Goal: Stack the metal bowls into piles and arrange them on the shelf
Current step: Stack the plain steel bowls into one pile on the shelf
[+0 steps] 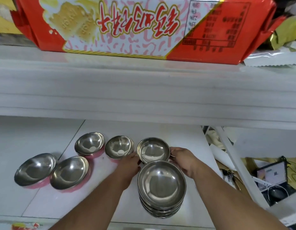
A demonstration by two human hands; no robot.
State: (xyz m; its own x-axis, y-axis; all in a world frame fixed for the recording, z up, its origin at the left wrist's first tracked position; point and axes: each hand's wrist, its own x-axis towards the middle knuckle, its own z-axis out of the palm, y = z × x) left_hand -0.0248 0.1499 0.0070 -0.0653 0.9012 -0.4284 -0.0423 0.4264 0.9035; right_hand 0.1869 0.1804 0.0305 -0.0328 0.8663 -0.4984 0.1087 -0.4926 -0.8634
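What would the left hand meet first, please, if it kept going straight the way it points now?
The left hand already touches the bowl that both hands hold. Straight beyond its fingertips lies the small bowl probably first, though depth is unclear.

A large red, white and pink biscuit packet [127,25] printed with red characters lies across the upper white board, its print upside down from here. Just to its right sit crumpled gold foil wrappers [286,30] and a flat white sachet with a serrated edge [268,59]. Lower right, beyond a slanted white metal frame post [235,160], a small lit screen [271,176] stands among dark cables, with a black rounded object [276,193] just below it. A red and yellow wrapper corner [24,226] shows at the bottom left edge.
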